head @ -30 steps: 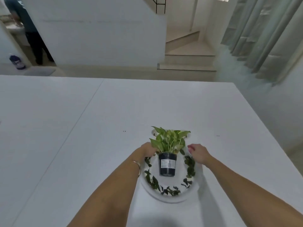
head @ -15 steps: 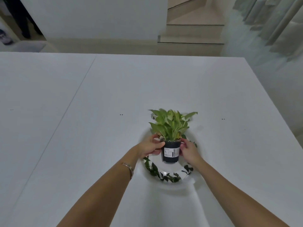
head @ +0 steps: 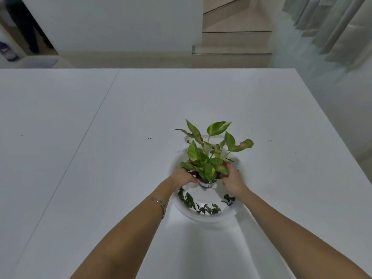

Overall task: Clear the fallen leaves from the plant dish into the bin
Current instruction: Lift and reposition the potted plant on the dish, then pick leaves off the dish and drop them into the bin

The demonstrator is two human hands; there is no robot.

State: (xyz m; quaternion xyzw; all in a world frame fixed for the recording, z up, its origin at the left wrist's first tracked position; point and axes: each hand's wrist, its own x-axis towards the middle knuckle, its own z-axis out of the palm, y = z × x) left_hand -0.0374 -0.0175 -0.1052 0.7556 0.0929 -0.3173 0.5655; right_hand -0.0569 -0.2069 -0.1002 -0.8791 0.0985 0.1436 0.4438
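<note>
Your left hand (head: 184, 178) and right hand (head: 231, 178) clamp the pot (head: 207, 183) from both sides; it has now risen off the dish (head: 203, 217) on the counter (head: 120, 158), baring the fallen leaves (head: 201, 207) there. No bin shows.

Both forearms are bare all the way up to the bottom edge of the shot, no sleeves showing at all. The left hand (head: 184, 178) has a thin silver-looking bangle (head: 160, 204) sitting just below the wrist, plain metal band as far as one can tell. The right hand (head: 232, 179) has nothing on it: no visible ring, watch or glove.
</note>
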